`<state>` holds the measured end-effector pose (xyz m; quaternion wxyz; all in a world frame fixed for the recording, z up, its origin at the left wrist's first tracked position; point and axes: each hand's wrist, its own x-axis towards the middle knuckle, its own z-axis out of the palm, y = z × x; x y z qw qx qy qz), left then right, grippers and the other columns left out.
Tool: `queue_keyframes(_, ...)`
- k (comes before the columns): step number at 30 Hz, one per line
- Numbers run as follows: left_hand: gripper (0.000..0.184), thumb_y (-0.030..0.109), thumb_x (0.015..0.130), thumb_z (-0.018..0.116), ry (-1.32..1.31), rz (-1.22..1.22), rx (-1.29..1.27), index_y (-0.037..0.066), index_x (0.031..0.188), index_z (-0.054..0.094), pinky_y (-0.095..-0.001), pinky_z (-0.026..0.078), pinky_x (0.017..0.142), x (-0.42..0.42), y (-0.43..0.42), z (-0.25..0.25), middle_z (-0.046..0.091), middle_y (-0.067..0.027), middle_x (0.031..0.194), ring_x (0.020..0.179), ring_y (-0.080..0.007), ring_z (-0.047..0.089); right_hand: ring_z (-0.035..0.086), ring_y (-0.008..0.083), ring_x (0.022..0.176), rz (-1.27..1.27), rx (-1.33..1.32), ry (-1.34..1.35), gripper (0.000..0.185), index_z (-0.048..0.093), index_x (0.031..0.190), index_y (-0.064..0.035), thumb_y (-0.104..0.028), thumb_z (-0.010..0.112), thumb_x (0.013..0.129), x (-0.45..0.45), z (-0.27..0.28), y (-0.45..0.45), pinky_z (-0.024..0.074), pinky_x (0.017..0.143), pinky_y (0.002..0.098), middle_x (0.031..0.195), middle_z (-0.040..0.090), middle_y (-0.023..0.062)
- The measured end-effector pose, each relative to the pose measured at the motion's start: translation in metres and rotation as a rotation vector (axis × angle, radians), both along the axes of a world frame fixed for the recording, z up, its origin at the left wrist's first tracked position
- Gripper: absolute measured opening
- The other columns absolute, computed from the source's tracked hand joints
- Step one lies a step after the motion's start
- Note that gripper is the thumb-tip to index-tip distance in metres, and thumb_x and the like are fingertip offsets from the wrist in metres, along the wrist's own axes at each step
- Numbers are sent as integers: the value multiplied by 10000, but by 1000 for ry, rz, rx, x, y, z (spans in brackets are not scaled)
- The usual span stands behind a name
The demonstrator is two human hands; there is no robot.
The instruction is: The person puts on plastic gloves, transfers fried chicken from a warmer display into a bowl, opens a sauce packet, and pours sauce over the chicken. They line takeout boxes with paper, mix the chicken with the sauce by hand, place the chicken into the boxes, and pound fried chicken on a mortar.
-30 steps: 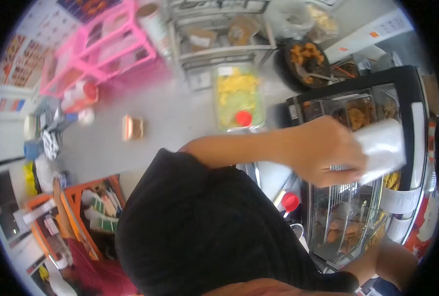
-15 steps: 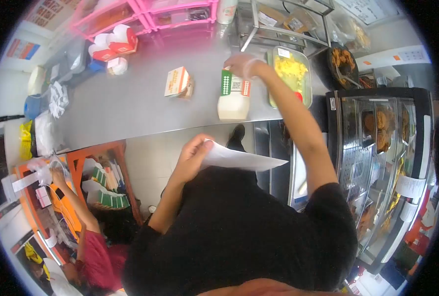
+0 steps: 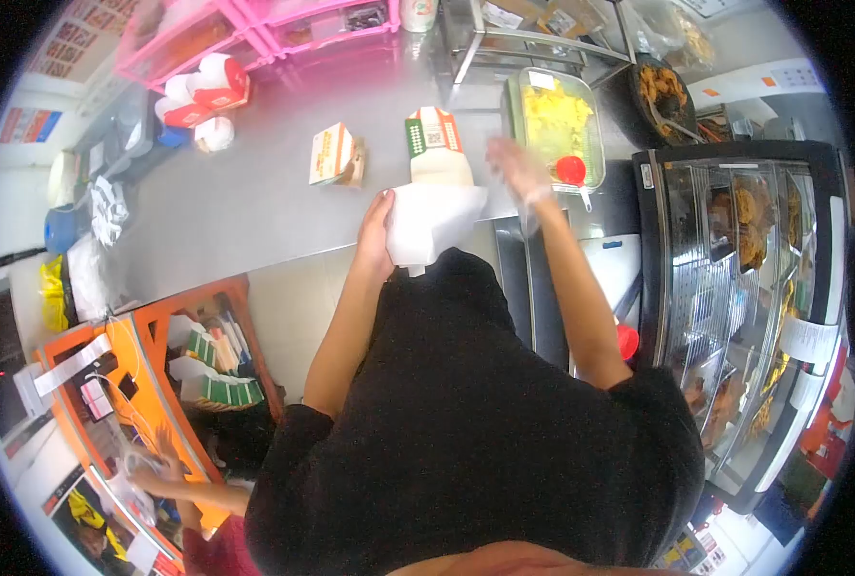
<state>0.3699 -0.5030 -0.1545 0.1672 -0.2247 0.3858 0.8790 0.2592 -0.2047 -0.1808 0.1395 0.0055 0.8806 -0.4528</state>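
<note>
A white paper sheet or sleeve (image 3: 435, 219) is pinched in my left hand (image 3: 376, 232), in front of the counter's near edge. Right behind the paper an open white, green and orange food carton (image 3: 437, 144) rests on the counter, its near end partly covered. My right hand (image 3: 519, 173), in a clear plastic glove, is blurred; it looks empty, with fingers extended. It is between the carton and a clear tub (image 3: 595, 96) of shredded yellow food (image 3: 554, 120). A red scoop (image 3: 570, 171) lies at the tub's near end.
A smaller carton (image 3: 334, 156) stands left on the steel counter (image 3: 254, 192). Red-and-white boxes (image 3: 221, 84) and pink drawers (image 3: 312, 34) are at the back. A glass food cabinet (image 3: 725, 259) is at right. A co-worker's arm (image 3: 197, 492) shows lower left.
My right hand has left the carton and moved right and nearer, toward the tub. My left hand has raised the paper up to the counter edge. The co-worker's arm has shifted lower.
</note>
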Motion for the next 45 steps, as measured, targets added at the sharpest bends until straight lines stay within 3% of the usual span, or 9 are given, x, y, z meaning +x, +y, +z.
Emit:
queue_keyframes(5, 405, 339, 1091, 507, -13, -46, 245, 40, 1351, 592, -399, 526, 1031, -45, 23, 22, 671, -123, 1286, 1183, -244, 656, 609, 289, 1316, -439, -591, -651, 730, 533, 1490, -21, -601, 482, 1049, 50, 2, -9, 460, 1118, 418, 1382, 662, 184)
queue_keyframes(14, 457, 338, 1091, 508, 25, -29, 256, 0, 1391, 574, -398, 523, 1062, -91, 28, 7, 673, -135, 1324, 1202, -271, 668, 693, 252, 1161, -280, -1346, -683, 638, 564, 1385, 67, -461, 624, 1031, 31, 66, -11, 560, 1026, 410, 1298, 688, 183)
queue_keyframes(18, 390, 304, 1079, 560, 8, 87, -420, -1, 1316, 614, -375, 531, 1018, -90, 12, -14, 680, -161, 1280, 1213, -257, 657, 742, 214, 933, -467, -693, -649, 428, 689, 1225, 66, -161, 828, 889, 23, 84, 2, 598, 871, 319, 1078, 767, 152)
queue_keyframes(23, 275, 302, 1022, 640, 520, -146, -1291, 44, 1067, 726, -395, 506, 830, -95, -6, -48, 698, -127, 935, 987, -279, 663, 699, 159, 893, -331, -450, -391, 359, 743, 1144, 36, -214, 820, 898, 23, 35, 33, 565, 812, 306, 1027, 767, 97)
queue_keyframes(27, 226, 313, 961, 671, 647, -160, -1718, 128, 1063, 751, -557, 397, 1023, -85, 14, -45, 624, -148, 1294, 1233, -353, 563, 669, 153, 837, -308, -177, -348, 322, 761, 1071, 48, -231, 794, 915, 45, 17, 55, 540, 761, 309, 949, 757, 74)
queue_keyframes(28, 232, 333, 950, 677, 560, -246, -1706, 148, 1068, 751, -619, 338, 1062, -82, 16, -48, 532, -144, 1449, 1355, -364, 480, 658, 150, 817, -348, -191, -339, 314, 766, 1054, 47, -235, 789, 918, 51, 2, 62, 533, 745, 310, 927, 753, 66)
queue_keyframes(34, 239, 303, 974, 658, 457, -300, -1653, 109, 1090, 735, -581, 403, 1046, -67, 28, -43, 604, -195, 1360, 1281, -408, 557, 607, 102, 763, -338, -106, -408, 299, 768, 1051, 34, -250, 750, 957, 66, -21, 82, 497, 683, 286, 860, 718, 31)
queue_keyframes(40, 294, 292, 1044, 617, 193, -148, -1079, 10, 1086, 688, -369, 523, 836, -58, 19, -42, 712, -191, 1018, 929, -286, 691, 628, 124, 765, -305, -317, -427, 323, 751, 1081, 30, -277, 707, 991, 50, 8, 55, 518, 719, 312, 848, 725, 71)
queue_keyframes(45, 324, 291, 1075, 584, 17, -4, -879, -20, 1056, 670, -342, 507, 784, -32, 2, -68, 694, -115, 938, 845, -170, 633, 649, 121, 797, -156, -130, -302, 350, 735, 1104, 48, -284, 699, 996, 25, -8, 29, 536, 743, 324, 873, 742, 91)
